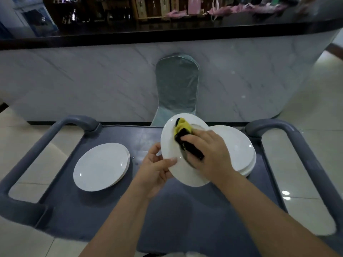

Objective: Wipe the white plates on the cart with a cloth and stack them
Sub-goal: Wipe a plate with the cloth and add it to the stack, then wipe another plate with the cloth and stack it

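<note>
While the grey cart [111,210] is carrying two piles of white plates, the left pile [101,166] is lying well apart from the right pile [239,145]. One plate [168,145] is being held tilted between them, overlapping the right pile's left edge. The left hand [156,167] is pinching its near-left rim, grip clamped there. The right hand [207,151] is gripping a yellow-and-black cloth [182,129] and pressing it on the plate's face. Probably the finished one, the left pile is sitting left of the plate, nearer the left hand.
</note>
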Demonstrator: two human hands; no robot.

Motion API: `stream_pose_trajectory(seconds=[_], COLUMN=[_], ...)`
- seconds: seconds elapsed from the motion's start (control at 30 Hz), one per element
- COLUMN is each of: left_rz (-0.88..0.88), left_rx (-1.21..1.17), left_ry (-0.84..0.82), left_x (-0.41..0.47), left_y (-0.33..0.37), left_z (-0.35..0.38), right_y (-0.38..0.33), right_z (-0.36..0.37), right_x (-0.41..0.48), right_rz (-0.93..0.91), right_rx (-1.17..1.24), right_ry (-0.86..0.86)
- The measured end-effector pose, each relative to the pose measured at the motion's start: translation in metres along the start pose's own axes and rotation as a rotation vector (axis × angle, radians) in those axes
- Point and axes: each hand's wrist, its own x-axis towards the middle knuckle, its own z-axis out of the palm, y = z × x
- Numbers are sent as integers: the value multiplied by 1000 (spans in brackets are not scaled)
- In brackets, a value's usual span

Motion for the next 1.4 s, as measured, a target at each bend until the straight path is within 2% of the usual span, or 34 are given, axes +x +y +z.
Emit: stream_pose_trajectory(seconds=[0.1, 0.2, 0.27, 0.33, 0.43, 0.5, 0.6, 0.77, 0.9, 1.03, 1.13, 1.27, 1.4], left_rz=[-23, -48, -5, 132, 428, 599, 697, 651, 448, 430, 400, 396, 343], left_rx=[28, 197, 375, 597, 1026, 1305, 1630, 1986, 2208, 2210, 2089, 1664, 1455], left_ry=[8, -17, -39, -71, -180, -266, -374, -573, -783, -848, -841, -546, -240], left_x=[13, 28, 43, 60, 82, 94, 111, 122, 120, 119, 118, 111, 98], left_y=[11, 28, 38, 41, 25, 5, -22, -52, -82, -101, -96, -59, -12], left_z=[-5, 1, 19, 45, 84, 97, 102, 92, 79, 64, 57, 34, -27], right_y=[-7, 23, 40, 49, 52, 49, 38, 21, 14, 2, -4, -10, -24], right_z=[-2, -22, -40, -59, -85, -99, -110, -112, -100, -81, -66, -42, 2], right_x=[-26, -55, -67, -74, -82, -88, -93, -98, -100, -98, -95, -76, -37], right_rz=[-86, 100, 293, 464, 690, 781, 846, 922, 932, 936, 946, 905, 787], right_rx=[51, -52, -123, -155, -194, -187, -189, -210, -226, -196, -183, -159, -71], right_ry=[-117, -214, -197, -113, 21, 91, 184, 239, 198, 147, 118, 87, 20])
